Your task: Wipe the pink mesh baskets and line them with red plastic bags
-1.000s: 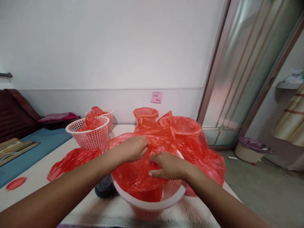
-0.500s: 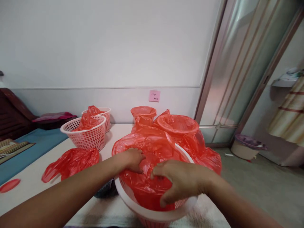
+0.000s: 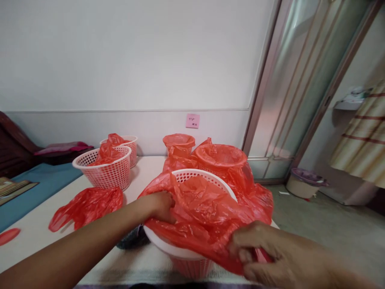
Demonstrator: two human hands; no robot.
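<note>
A white perforated basket (image 3: 191,257) stands at the table's front, with a red plastic bag (image 3: 204,204) spread inside and over its near and left rim. The back rim is bare. My right hand (image 3: 261,251) grips the bag's edge, pulled out past the basket's right front. At the left rim my left hand (image 3: 164,206) is closed on the bag, its fingers partly hidden by the film.
Behind are a large red-lined basket (image 3: 221,156) and a small one (image 3: 179,140). Two white baskets holding red bags, the nearer one (image 3: 105,170), stand back left. A loose red bag (image 3: 87,206) lies left. A bin (image 3: 303,182) is on the floor.
My right hand has moved right and toward me, drawing the bag's edge over the front rim. The back rim is now uncovered. My left hand has closed at the left rim.
</note>
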